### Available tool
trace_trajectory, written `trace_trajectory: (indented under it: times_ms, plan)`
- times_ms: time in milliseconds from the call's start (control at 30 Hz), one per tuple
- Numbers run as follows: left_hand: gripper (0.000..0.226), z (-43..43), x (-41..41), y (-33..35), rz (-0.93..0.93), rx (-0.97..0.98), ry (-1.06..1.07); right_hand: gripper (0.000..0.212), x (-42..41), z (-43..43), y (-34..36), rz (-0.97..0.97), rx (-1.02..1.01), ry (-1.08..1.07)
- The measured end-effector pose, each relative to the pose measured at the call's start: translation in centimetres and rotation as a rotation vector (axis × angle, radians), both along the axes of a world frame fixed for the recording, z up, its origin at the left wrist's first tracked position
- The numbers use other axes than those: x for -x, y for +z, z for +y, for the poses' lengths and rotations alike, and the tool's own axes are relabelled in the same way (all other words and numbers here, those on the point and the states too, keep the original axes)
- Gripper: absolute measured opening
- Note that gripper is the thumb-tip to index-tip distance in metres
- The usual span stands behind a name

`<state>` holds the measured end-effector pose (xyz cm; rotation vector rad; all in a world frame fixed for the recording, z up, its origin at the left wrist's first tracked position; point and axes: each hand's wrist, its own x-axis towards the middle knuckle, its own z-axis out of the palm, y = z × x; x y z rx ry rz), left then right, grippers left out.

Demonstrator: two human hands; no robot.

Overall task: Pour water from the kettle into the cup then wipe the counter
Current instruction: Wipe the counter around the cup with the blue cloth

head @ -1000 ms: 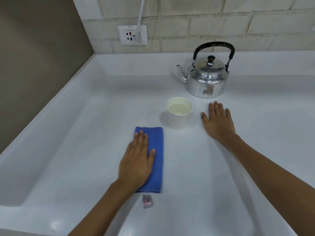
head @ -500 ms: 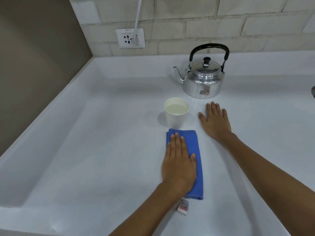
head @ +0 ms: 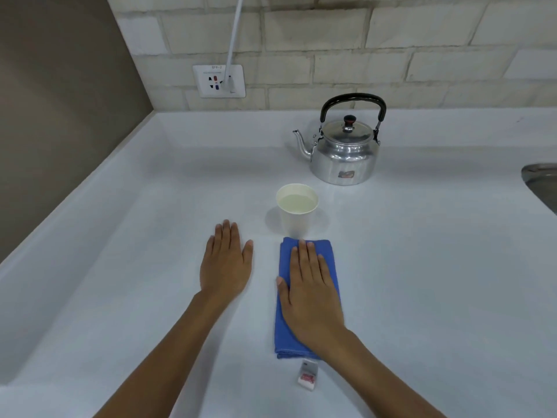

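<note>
A shiny metal kettle point(head: 343, 158) with a black handle stands at the back of the white counter point(head: 437, 282), spout pointing left. In front of it a white paper cup point(head: 297, 220) holds water. A folded blue cloth point(head: 284, 333) lies just below the cup, its far edge almost at the cup's base. My right hand point(head: 310, 294) presses flat on the cloth, fingers pointing toward the cup. My left hand point(head: 226, 263) rests flat on the bare counter to the left of the cloth, holding nothing.
A small white label point(head: 308, 376) trails from the cloth's near end. A wall socket point(head: 219, 81) with a white cable plugged in sits on the tiled back wall. A steel sink edge point(head: 542, 185) shows at the far right. A brown wall borders the counter's left side.
The cloth slid right, to just below the cup. My left hand came off it onto the bare counter, and my right hand left its place near the kettle and now presses on the cloth.
</note>
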<state>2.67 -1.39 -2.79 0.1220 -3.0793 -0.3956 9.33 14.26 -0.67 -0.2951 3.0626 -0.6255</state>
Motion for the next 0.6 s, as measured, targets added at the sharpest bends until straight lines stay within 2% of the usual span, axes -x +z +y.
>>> trace_trajectory:
  times_ms: [100,300,433,533,600]
  plan:
    - [0.059,-0.2,0.0,-0.1,0.007,0.011,-0.008,0.060,-0.3,0.5,-0.6,0.013,-0.077,0.018]
    - [0.059,-0.5,-0.2,-0.6,0.052,0.027,-0.018,0.063,-1.7,5.3,-1.7,0.031,-0.058,0.010]
    - [0.060,-0.4,-0.1,-0.7,0.072,0.020,-0.008,0.085,0.4,11.4,-1.4,0.080,-0.113,-0.131]
    - [0.060,-0.1,-0.2,-0.9,0.094,0.024,0.009,0.063,4.4,14.3,-1.2,0.058,-0.162,-0.292]
    - [0.060,0.1,-0.2,-0.9,0.100,0.024,0.013,0.059,7.5,14.2,-1.1,0.042,-0.165,-0.335]
